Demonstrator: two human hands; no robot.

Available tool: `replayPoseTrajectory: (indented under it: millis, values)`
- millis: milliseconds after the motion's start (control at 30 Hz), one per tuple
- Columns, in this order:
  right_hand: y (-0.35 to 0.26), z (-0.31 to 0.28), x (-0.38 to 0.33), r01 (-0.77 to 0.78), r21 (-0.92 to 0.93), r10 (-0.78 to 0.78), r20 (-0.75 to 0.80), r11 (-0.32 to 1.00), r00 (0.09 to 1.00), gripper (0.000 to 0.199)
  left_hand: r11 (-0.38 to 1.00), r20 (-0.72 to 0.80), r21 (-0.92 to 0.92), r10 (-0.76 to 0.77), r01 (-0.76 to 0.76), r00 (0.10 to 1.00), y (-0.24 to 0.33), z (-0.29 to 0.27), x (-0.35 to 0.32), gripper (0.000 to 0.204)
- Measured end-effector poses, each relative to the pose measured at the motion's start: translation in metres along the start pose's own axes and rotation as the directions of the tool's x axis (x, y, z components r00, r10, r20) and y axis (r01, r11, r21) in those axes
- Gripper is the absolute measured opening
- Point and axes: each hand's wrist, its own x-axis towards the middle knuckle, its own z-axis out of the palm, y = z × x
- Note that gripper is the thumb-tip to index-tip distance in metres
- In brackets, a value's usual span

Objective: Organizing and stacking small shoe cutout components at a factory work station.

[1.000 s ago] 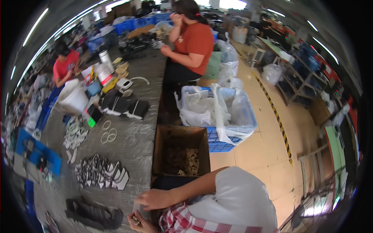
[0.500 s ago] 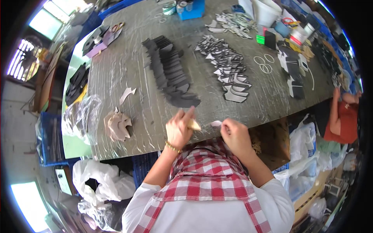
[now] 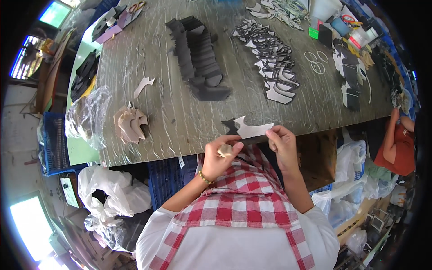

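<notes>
Near the table's front edge, a white cut piece (image 3: 254, 129) with a curved, notched end lies over a matching dark grey piece (image 3: 231, 126). My right hand (image 3: 284, 146) pinches the white piece's right end between thumb and fingers. My left hand (image 3: 216, 158) is closed at the dark piece's lower left side, with a crumpled tan piece (image 3: 225, 150) tucked in its fingers. Ahead, a row of overlapping dark grey pieces (image 3: 203, 60) lies left of a row of white pieces with dark edges (image 3: 270, 63).
A pile of tan pieces (image 3: 129, 124) and a single pale piece (image 3: 144, 86) lie at left, near clear plastic wrap (image 3: 92, 117). White rings (image 3: 317, 63) lie at right, before bottles and tubs (image 3: 360, 38). An open box (image 3: 317, 157) stands beneath the table edge. Another person (image 3: 396, 144) is at far right.
The white piece now shows broad and flat over a dark piece, where only a small pale bit showed at my right fingers. My left hand's pointing finger has curled in. The view has shifted.
</notes>
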Motion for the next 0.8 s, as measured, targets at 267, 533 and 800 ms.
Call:
replayPoseTrajectory:
  millis: [267,533,800]
  values:
    - [0.015,0.01,-0.008,0.057,-0.376,-0.077,-0.038,0.925,0.996,0.014,0.98,-0.133,-0.059,-0.197,0.19,0.971,-0.009,-0.002,0.004,0.016]
    - [0.028,0.009,0.004,0.282,-0.879,-0.382,0.127,0.384,0.915,0.017,0.893,-0.148,0.451,0.083,-0.008,0.986,-0.019,0.002,0.009,0.015]
    - [0.025,0.012,0.007,0.303,-0.888,-0.363,0.171,0.346,0.916,0.017,0.896,-0.126,0.444,0.071,-0.007,0.989,-0.02,0.0,0.011,0.016]
